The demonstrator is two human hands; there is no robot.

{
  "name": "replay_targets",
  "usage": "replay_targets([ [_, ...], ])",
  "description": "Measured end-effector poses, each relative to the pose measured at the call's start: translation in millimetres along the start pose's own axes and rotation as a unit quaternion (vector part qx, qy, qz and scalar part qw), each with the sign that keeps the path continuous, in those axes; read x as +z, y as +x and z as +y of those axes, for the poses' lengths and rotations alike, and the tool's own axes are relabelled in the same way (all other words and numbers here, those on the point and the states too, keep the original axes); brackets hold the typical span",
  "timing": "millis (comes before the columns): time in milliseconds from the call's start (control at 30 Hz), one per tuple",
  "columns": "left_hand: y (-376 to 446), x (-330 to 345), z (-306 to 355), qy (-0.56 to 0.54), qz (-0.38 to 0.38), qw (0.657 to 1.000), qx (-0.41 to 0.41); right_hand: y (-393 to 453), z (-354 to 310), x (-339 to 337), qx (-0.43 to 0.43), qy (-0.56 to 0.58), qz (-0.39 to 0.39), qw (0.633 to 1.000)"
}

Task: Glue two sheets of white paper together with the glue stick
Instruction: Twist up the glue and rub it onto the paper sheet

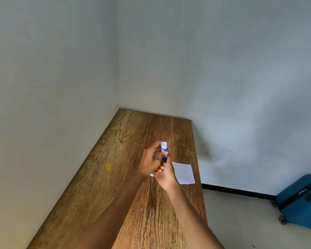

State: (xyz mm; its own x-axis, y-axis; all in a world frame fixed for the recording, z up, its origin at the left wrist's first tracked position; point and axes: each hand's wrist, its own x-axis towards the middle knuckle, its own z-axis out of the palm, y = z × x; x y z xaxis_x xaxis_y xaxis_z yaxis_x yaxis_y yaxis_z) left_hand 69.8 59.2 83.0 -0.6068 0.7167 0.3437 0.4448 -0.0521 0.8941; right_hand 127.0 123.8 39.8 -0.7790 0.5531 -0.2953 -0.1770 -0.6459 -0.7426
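Bare forearms, no sleeves, no jewelry

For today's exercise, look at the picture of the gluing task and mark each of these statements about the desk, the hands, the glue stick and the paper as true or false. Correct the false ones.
1. The glue stick is held up above the wooden desk. True.
2. The glue stick is lying flat on the white paper. False: both hands hold it in the air, tip up.
3. A small yellow cap lies on the desk, to the left of the hands. True.
4. The left hand rests flat on the desk. False: its fingers curl round the glue stick, and the right hand grips it from below.
5. A blue suitcase stands on the floor to the right of the desk. True.
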Motion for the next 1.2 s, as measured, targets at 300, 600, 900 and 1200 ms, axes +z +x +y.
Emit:
replay_targets([
  [300,11,-4,0,-0.002,0.012,1.0,-0.013,3,-4,-2,-0.014,-0.004,-0.009,1.0],
  [600,17,-11,0,-0.069,0.007,0.997,-0.028,-2,0,3,-0.022,0.05,-0.067,0.996],
  [900,13,-25,-6,-0.106,0.004,0.994,-0.019,4,0,5,-0.035,0.046,-0.076,0.995],
  [1200,2,-21,-1,-0.171,0.011,0.984,-0.057,-11,4,20,-0.053,0.037,-0.071,0.995],
])
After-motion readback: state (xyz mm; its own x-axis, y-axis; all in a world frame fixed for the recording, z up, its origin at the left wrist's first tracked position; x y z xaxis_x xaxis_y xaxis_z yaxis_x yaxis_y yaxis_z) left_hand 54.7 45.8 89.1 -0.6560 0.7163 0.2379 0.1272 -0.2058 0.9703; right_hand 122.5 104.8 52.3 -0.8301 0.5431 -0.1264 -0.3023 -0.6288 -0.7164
